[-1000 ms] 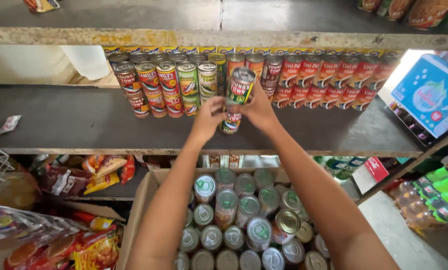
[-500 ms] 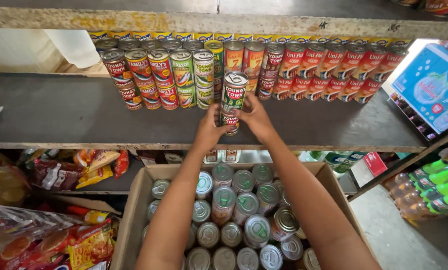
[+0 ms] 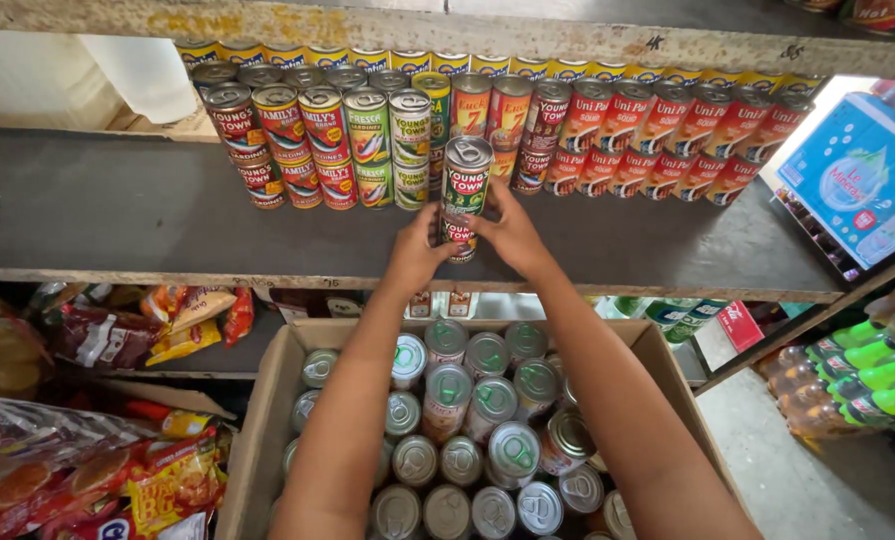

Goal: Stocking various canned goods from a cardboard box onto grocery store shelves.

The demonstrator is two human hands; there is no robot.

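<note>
Both my hands hold a stack of two green-and-red labelled cans [image 3: 464,190] standing on the dark shelf [image 3: 118,215], just in front of the rows of stacked cans [image 3: 368,130]. My left hand [image 3: 415,252] grips the stack's left side and my right hand [image 3: 513,232] its right side. Below my arms sits a cardboard box [image 3: 268,400] filled with several upright cans [image 3: 488,420] seen from their silver tops.
Red-labelled cans [image 3: 668,140] line the shelf's right part. Snack packets [image 3: 148,330] lie on a lower shelf at left, more packets [image 3: 98,480] at bottom left. A blue carton [image 3: 858,170] and green-capped bottles [image 3: 868,370] stand at right.
My hands have brought the two-can stack down and closer to the front of the shelf, in front of the can rows. The view has shifted slightly.
</note>
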